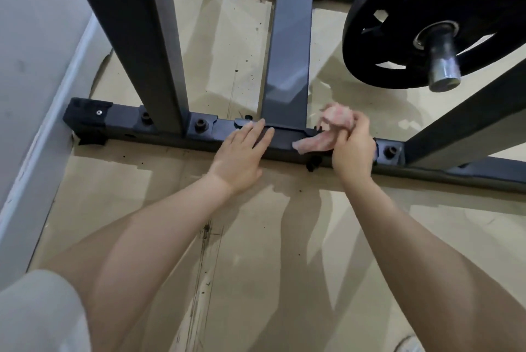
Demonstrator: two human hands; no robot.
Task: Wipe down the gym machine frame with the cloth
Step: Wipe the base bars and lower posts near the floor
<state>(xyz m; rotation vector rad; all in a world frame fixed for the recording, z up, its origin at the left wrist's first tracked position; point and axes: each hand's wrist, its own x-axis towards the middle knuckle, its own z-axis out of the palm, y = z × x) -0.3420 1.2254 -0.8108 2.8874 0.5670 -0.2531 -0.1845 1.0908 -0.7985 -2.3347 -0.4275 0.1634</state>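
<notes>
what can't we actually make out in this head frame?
- Cloth: blurred, and partly covered by the right hand; its weave and its contact with the base bar can't be judged.
- Base bar under the left hand: covered by palm and fingers.
- Weight plate: cut off by the top and right edges.
- Uprights: tops run out of frame.
</notes>
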